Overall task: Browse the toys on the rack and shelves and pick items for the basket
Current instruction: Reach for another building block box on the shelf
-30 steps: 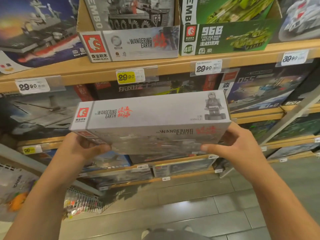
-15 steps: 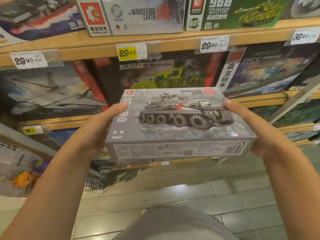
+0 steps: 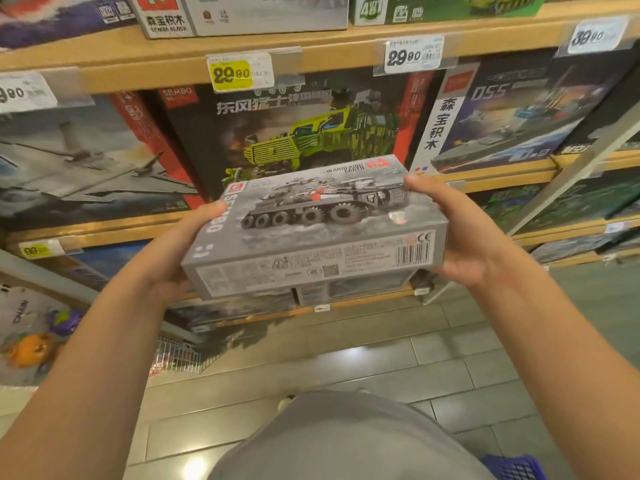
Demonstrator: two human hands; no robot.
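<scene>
Now both hands' fingers grip grey toy box (image 3: 311,230) by its short edges, w/ shelves (image 3: 311,53) just behind.

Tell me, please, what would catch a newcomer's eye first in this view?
Most likely the grey box with a many-wheeled vehicle printed on it, held mid-frame between the left hand and right hand in front of the shelves. Behind it, a black box with a bright green truck stands on the wooden shelf, below a yellow price tag.

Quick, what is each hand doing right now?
Left hand: grips the left end of the grey toy box.
Right hand: grips the box's right end.
</scene>
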